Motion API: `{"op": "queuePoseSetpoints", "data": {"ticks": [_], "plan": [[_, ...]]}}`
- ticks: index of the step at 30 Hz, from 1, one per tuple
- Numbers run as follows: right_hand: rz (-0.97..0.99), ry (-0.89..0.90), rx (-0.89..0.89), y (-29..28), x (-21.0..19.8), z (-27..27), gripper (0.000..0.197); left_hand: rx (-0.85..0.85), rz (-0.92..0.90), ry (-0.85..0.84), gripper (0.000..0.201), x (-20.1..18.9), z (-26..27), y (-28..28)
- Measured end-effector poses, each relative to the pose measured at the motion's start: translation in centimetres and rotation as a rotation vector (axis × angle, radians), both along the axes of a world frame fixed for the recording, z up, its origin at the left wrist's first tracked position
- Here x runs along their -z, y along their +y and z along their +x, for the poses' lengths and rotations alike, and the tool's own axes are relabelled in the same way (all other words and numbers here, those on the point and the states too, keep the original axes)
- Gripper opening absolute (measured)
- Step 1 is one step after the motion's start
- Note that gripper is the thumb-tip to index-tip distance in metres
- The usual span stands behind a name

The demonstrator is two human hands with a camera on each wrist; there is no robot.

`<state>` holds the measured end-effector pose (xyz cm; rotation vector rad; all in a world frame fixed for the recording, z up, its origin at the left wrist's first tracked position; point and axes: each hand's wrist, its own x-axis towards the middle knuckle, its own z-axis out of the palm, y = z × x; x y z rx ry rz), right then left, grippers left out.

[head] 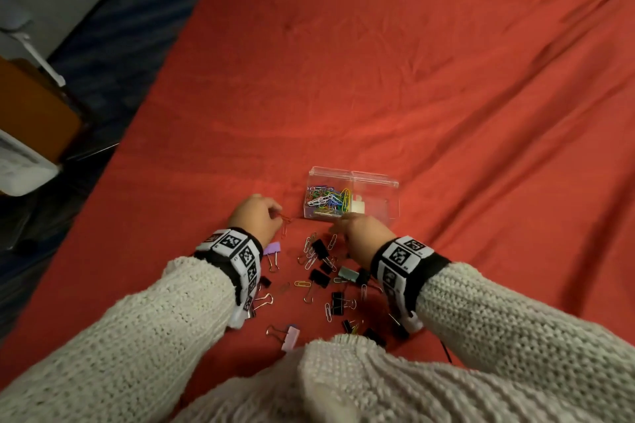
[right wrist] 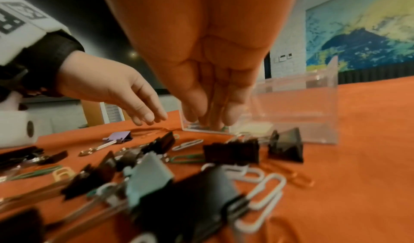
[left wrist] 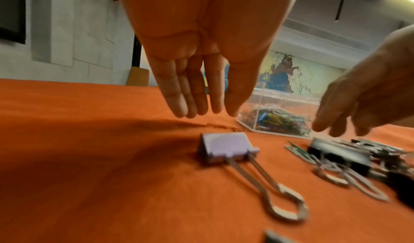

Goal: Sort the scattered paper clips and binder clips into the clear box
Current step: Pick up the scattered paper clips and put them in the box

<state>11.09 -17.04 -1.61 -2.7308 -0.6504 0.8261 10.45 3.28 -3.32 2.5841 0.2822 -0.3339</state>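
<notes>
Both hands hovering over the pile, neither holding anything that I can see: left hand (left wrist: 201,73) has fingers straight and together, tips just above an orange-red paper clip (head: 284,225) that's lying flat on the cloth; right hand (right wrist: 208,87) is also extended, fingertips hanging in front of the clear box (head: 350,194). The box is sitting just beyond both hands, its left compartment already holding coloured paper clips, the right one nearly bare. Binder clips are lying scattered between my wrists, a lilac binder clip (left wrist: 226,147) nearest the left. Risks as I'm judging them: that clip nearly matches the cloth and lies flat, so the pinch may be missing it or snagging fabric; the right hand is hanging close to the light box and could be nudging it. The surface is a wrinkled red cloth (head: 378,79) over a table; a mural is showing on the far wall.
</notes>
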Motion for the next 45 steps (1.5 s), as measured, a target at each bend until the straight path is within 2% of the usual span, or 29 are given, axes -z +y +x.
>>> {"op": "queuePoseSetpoints", "data": {"ticks": [4,8,11,14,17,24,29,31,33,36,40,42,45], "plan": [[-0.034,-0.111,-0.113,0.3,2.2,-1.1,0.04,0.182,0.063,0.065,0.047,0.7,-1.1,-0.9],[-0.085,-0.148,-0.206,-0.4,2.9,-2.1,0.03,0.27,0.12,0.097,0.054,1.2,-1.6,-1.8],[-0.102,-0.175,-0.225,-0.9,2.7,-2.9,0.025,0.275,0.121,0.09,0.048,1.0,-1.3,-2.3],[-0.141,-0.206,-0.242,-1.1,2.5,-3.5,0.027,0.255,0.059,0.122,0.028,0.9,-0.7,-2.4],[-0.184,-0.233,-0.248,-1.3,2.2,-4.0,0.025,0.245,0.073,0.199,0.012,0.4,-0.8,-2.6],[-0.336,-0.049,-0.076,-1.0,1.6,-3.8,0.03,0.348,0.076,0.304,0.017,-0.3,-1.8,-2.6],[-0.333,-0.015,-0.097,-1.5,1.1,-4.1,0.03,0.365,-0.005,0.261,0.009,-0.9,-2.1,-2.7],[-0.325,0.0,-0.091,-1.6,0.7,-3.9,0.027,0.338,-0.083,0.241,0.013,-1.3,-1.9,-2.7],[-0.282,0.03,-0.022,-1.5,0.2,-3.1,0.024,0.304,-0.169,0.201,0.017,-2.0,-1.4,-2.7],[-0.137,0.033,0.122,-1.2,-1.5,-1.5,0.022,0.274,-0.242,0.101,0.012,-3.2,-0.3,-2.8],[0.263,-0.089,0.456,-1.0,-3.7,0.6,0.013,0.202,-0.295,-0.051,0.01,-4.5,1.2,-3.4],[0.38,-0.109,0.532,-0.6,-4.3,1.5,0.013,0.157,-0.308,-0.108,0.009,-4.9,1.8,-3.8],[0.428,-0.144,0.548,0.3,-5.0,2.8,0.016,0.109,-0.321,-0.158,0.007,-5.0,2.5,-4.4]]}}
